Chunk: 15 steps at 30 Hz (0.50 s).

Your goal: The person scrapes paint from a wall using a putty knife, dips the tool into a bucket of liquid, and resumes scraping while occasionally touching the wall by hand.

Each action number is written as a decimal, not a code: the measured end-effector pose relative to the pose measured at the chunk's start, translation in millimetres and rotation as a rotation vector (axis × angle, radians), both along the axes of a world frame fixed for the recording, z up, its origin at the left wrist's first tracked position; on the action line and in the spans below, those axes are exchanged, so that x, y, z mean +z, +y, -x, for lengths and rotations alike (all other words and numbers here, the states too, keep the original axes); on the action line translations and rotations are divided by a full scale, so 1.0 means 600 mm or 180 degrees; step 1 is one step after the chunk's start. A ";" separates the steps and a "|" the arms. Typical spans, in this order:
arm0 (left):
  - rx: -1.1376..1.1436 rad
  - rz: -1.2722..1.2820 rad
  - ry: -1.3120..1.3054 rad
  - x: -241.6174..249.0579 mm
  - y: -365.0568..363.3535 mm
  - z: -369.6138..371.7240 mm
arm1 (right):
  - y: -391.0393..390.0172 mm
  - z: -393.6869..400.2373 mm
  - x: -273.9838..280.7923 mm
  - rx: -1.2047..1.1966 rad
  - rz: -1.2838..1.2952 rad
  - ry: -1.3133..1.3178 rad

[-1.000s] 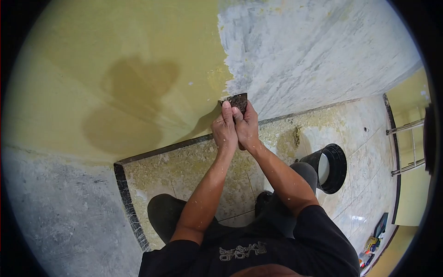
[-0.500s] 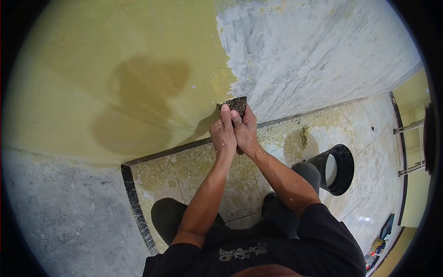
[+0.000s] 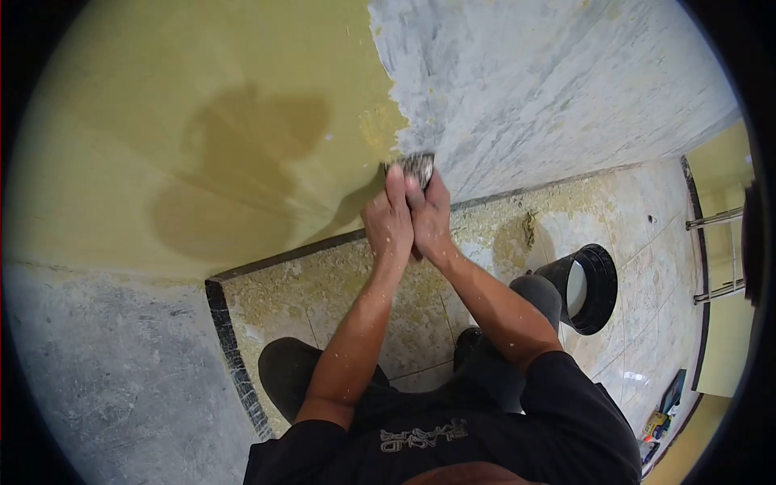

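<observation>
Both hands were clasped together on a paint scraper (image 3: 417, 167): the left hand (image 3: 390, 220) and right hand (image 3: 430, 218) wrapped tight round its handle, its blade pressed against the wall where the yellow paint (image 3: 202, 121) met the bare grey plaster (image 3: 550, 81). Paint flakes (image 3: 323, 283) littered the tiled floor (image 3: 630, 242) below. A black bucket (image 3: 588, 288) stood near the right knee, and a ladder (image 3: 715, 255) stood further right.
</observation>
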<state>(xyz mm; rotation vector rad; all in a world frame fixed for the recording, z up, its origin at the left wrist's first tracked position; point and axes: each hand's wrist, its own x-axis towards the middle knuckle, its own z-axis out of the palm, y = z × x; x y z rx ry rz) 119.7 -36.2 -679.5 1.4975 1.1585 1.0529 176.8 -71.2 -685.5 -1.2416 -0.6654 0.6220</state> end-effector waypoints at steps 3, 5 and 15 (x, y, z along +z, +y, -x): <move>-0.0197 0.0206 0.0306 0.063 0.013 0.008 | 0.030 -0.003 0.054 0.0035 -0.0647 -0.0001; -0.0065 -0.0013 0.0161 0.053 0.010 -0.001 | 0.024 -0.006 0.034 -0.0047 -0.0519 -0.0282; -0.0256 0.0539 0.0374 0.022 -0.006 0.004 | -0.001 -0.004 -0.004 -0.0098 -0.0019 -0.0039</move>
